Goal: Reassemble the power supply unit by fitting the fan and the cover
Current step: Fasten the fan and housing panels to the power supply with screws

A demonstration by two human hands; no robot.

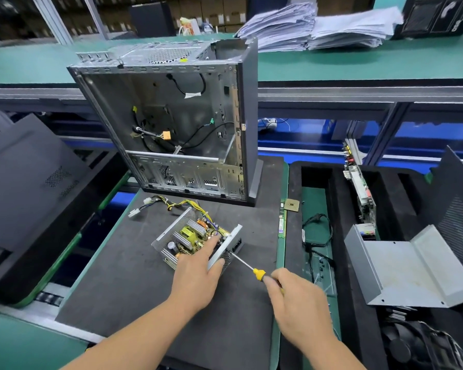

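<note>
The open power supply unit (190, 236) lies on a dark foam mat (134, 276), its circuit board with coils and capacitors exposed and its yellow-black cable bundle (171, 205) trailing to the far left. My left hand (198, 268) grips the unit's near right metal wall, thumb on the outside, fingers reaching inside. My right hand (294, 297) holds a yellow-handled screwdriver (247, 265) whose tip meets that wall from the right. The bent grey metal cover (401, 271) lies on the right tray. A black fan (417, 343) sits at the bottom right corner.
An empty grey computer case (171, 129) stands upright behind the mat. A black foam tray (358, 329) on the right holds a circuit board (361, 193) and a black cable (316, 231). A chip (291, 204) lies at the mat's edge. Black panels (32, 182) lie left.
</note>
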